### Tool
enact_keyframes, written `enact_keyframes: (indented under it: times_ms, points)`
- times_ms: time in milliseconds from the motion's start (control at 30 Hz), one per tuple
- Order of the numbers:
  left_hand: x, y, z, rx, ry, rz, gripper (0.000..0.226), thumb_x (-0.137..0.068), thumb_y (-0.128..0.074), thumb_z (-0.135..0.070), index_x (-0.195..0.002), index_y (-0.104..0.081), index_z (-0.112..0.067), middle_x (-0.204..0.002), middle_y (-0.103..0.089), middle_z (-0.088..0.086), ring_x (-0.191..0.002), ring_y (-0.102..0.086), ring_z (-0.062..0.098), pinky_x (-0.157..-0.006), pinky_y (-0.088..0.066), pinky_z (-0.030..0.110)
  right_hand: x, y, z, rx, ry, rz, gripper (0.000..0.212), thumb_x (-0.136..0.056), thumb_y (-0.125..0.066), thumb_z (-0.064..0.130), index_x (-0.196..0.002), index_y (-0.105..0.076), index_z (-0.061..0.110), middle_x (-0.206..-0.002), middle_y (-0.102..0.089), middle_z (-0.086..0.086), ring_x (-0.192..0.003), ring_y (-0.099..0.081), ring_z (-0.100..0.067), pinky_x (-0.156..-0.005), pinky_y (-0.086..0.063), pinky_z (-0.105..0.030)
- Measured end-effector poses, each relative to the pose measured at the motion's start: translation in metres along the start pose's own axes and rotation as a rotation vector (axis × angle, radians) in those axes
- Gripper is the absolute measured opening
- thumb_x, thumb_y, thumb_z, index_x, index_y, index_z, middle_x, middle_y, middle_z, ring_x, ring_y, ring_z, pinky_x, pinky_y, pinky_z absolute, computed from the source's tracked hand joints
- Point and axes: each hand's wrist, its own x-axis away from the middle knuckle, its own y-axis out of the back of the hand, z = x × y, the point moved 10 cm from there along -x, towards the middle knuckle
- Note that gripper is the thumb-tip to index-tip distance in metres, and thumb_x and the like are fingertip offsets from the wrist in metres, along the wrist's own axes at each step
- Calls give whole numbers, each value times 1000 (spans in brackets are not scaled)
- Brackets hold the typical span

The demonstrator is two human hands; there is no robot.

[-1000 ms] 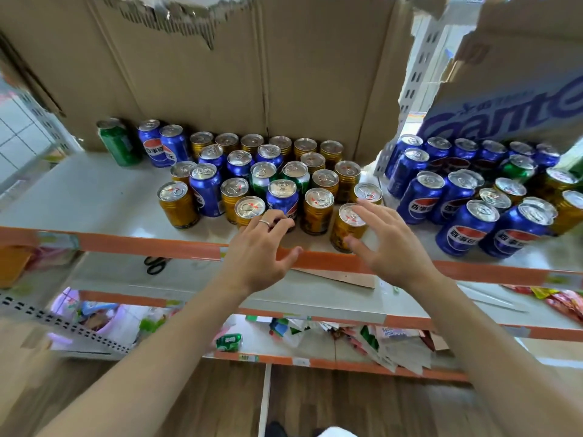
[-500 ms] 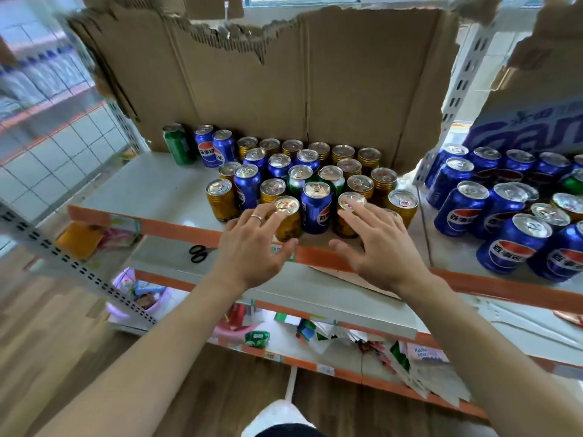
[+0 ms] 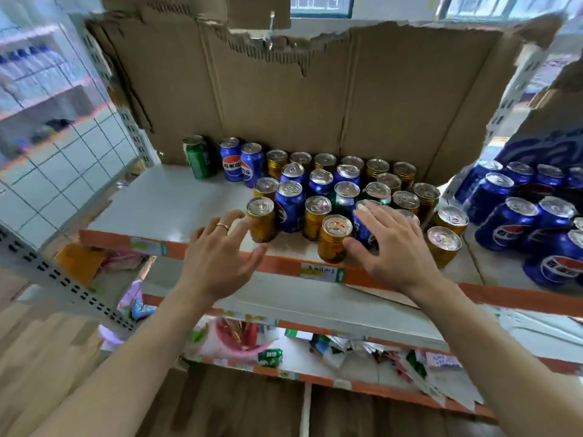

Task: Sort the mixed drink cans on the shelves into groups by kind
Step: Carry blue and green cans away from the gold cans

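Left shelf bay: roughly sixteen gold cans point(image 3: 334, 239), eight blue cans point(image 3: 289, 207), three green cans point(image 3: 198, 157).

You have gold cans point(image 3: 333, 238), blue cans point(image 3: 289, 205) and a few green ones point(image 3: 345, 196) standing upright, mixed, at shelf centre; a lone green can point(image 3: 197, 157) at ten o'clock; the blue group point(image 3: 508, 223) at three o'clock.

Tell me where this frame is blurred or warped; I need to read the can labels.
Head view: the cans mid-shelf are sharp; the tiled wall at left is smeared; the shelf edge bows from the wide lens; the window is bright, with glare on the can tops.
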Motion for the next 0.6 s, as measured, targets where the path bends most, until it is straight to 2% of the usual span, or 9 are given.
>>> enact_keyframes:
  times_ms: [100,300,433,600]
  points:
    - [-9,7,39,44,-33,-7,65,-87,-34,-67,-134,-55,-28,-142,-53,-1,-127,-49,27,-97,-42,46,-6,-5,19,7,-92,-39,71,-88,-36,67,-147,-39,27,-159,-30,2,-147,-23,-21,-119,-17,-50]
    - [-26,8,92,96,-104,47,69,-87,-33,-68,-139,-52,-27,-147,-49,1,-132,-45,26,-101,-39,49,-14,-14,59,-3,-206,-121,76,-85,-31,71,-146,-43,26,-156,-35,0,-145,-28,-22,-114,-27,-55]
    - [-26,4,111,120,-154,88,69,-88,-32,-69,-141,-49,-29,-149,-45,-1,-134,-43,25,-104,-38,49,-14,-21,89,1,-220,-147,73,-88,-35,68,-148,-40,27,-157,-34,2,-146,-26,-20,-116,-25,-52]
    - [-35,5,127,138,-184,84,67,-89,-34,-68,-140,-50,-26,-147,-46,-1,-131,-45,25,-101,-40,46,-26,-24,116,-11,-186,-166,69,-88,-41,63,-145,-45,24,-154,-39,3,-144,-29,-18,-116,-26,-51]
